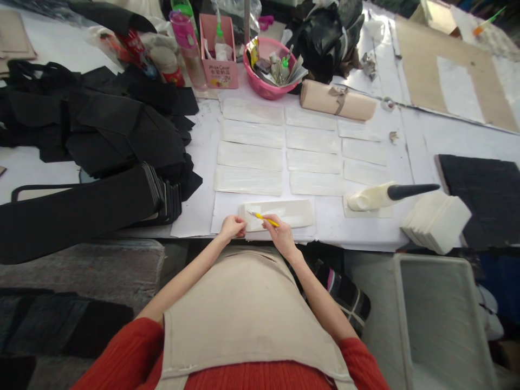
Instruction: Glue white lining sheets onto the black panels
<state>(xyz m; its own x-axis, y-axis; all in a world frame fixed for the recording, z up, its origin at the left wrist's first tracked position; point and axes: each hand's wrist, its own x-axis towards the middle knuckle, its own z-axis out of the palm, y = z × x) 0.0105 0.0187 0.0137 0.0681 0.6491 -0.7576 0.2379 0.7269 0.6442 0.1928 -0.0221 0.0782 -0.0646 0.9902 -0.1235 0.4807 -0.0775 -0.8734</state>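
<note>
A small stack of cream rectangular pieces (pixel 294 213) lies at the table's front edge, on white paper. My right hand (pixel 279 233) grips a thin yellow tool (pixel 266 219), its tip resting near the left part of the top piece. At the stack's left end my left hand (pixel 234 226) has its fingers pinched together at the corner; what they hold, if anything, is too small to make out. Beyond the stack, pale strips (pixel 248 180) lie in rows. To the right, a cream bottle with a long dark nozzle (pixel 369 198) lies on its side.
Black pieces (pixel 114 119) are heaped at the left, with a long black stack (pixel 81 208) nearer. White blocks (pixel 436 221) stand at the right. A pink basket (pixel 270 89), pink box (pixel 222 74) and beige roll (pixel 337 101) sit behind. A grey bin (pixel 444 262) is below right.
</note>
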